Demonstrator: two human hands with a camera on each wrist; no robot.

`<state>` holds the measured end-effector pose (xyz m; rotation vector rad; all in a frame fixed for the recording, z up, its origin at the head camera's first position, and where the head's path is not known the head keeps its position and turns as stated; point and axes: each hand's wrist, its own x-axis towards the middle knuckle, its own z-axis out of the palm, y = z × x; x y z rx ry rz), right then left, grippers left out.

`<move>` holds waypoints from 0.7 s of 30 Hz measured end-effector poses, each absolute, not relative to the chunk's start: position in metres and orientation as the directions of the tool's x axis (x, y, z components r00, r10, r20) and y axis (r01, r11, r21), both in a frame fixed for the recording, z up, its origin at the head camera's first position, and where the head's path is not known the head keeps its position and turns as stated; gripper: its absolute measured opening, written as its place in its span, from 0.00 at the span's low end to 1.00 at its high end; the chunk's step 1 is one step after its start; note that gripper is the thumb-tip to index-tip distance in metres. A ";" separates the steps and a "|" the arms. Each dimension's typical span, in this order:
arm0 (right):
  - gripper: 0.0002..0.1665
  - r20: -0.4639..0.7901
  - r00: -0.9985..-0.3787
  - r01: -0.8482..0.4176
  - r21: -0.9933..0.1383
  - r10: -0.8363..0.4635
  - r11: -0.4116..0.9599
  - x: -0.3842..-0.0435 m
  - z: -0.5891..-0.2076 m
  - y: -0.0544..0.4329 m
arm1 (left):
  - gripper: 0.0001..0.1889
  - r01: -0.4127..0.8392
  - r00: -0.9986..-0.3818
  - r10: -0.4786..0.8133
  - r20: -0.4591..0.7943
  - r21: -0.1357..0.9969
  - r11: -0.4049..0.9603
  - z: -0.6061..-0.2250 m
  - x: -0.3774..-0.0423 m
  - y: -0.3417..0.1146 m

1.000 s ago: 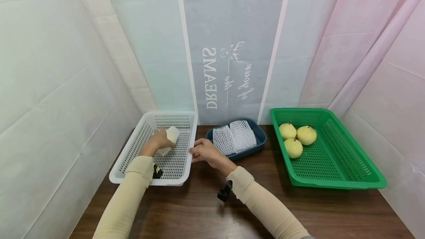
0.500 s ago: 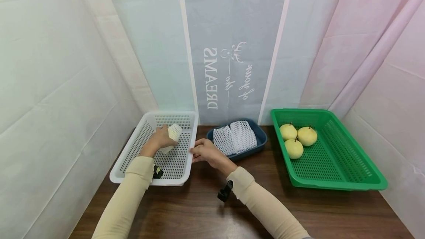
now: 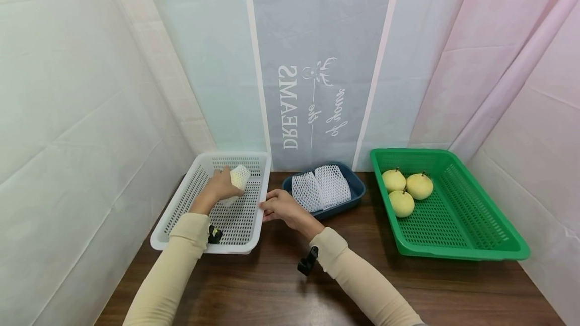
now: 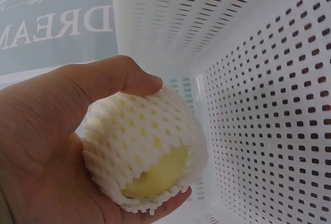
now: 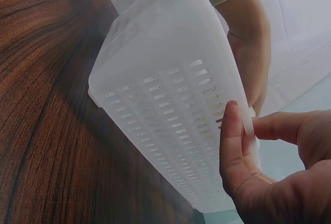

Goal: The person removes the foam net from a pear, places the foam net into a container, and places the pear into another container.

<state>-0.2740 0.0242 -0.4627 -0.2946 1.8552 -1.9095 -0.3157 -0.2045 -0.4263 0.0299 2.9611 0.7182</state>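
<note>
My left hand (image 3: 220,186) reaches into the white plastic basket (image 3: 235,249) and grips a pale yellow pear (image 4: 160,172) in a white foam net sleeve (image 4: 150,115). In the left wrist view the thumb lies over the top of the sleeve and fingers come round underneath. Bare yellow skin shows through the sleeve's open end. My right hand (image 3: 284,209) pinches the basket's right rim, with the thumb on the inner side and fingers (image 5: 231,141) against the outer wall.
A dark blue tray (image 3: 360,192) at the back middle holds white foam net sleeves (image 3: 333,185). To the right, a green basket (image 3: 457,251) contains three yellow pears (image 3: 419,185). Fabric walls (image 3: 317,29) enclose the brown wooden table (image 3: 272,286).
The left hand has shifted slightly toward the back right with the sleeved pear, lifting and tilting it a little. The right hand keeps its grip on the rim.
</note>
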 end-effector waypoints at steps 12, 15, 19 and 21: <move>0.25 -0.165 -0.873 0.177 -0.984 -0.459 0.019 -0.272 -0.459 0.024 | 0.53 0.044 -0.997 0.067 -0.038 0.441 0.897 -0.419 -0.316 -0.199; 0.25 -0.164 -0.874 0.175 -0.984 -0.458 0.018 -0.272 -0.459 0.024 | 0.52 0.049 -0.997 0.070 -0.031 0.437 0.898 -0.416 -0.315 -0.198; 0.24 -0.166 -0.876 0.175 -0.984 -0.453 0.022 -0.272 -0.459 0.024 | 0.50 0.056 -0.997 0.074 -0.023 0.438 0.897 -0.413 -0.314 -0.196; 0.24 -0.168 -0.876 0.176 -0.984 -0.451 0.026 -0.272 -0.459 0.025 | 0.50 0.058 -0.997 0.076 -0.022 0.441 0.895 -0.411 -0.314 -0.195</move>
